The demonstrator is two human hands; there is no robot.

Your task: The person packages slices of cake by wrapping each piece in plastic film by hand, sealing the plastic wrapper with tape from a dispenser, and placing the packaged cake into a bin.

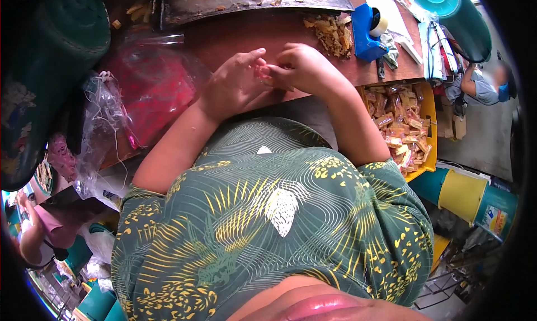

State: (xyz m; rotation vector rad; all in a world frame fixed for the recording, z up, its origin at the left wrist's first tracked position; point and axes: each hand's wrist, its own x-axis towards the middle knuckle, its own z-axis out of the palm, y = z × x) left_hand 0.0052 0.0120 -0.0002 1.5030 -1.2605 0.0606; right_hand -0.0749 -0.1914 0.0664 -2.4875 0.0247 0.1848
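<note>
My left hand point(235, 79) and my right hand point(302, 68) meet over the near edge of the brown table point(240, 33). Their fingertips come together, with the fingers of both hands bent inward. A small pale edge shows below my right fingers, but what they pinch is mostly hidden. Beyond my right hand lies a heap of broken golden crumbs and flakes point(330, 34). Beside that heap stands a blue tape dispenser point(366, 33). Left of my left hand, a clear plastic bag point(162, 69) spreads over something red.
A dark metal tray point(224, 5) with a few pastry pieces lies at the back. To the right, a yellow crate point(432, 128) holds several small wrapped bars. Green drums point(67, 52) stand at the left. Other people point(484, 86) are at both sides.
</note>
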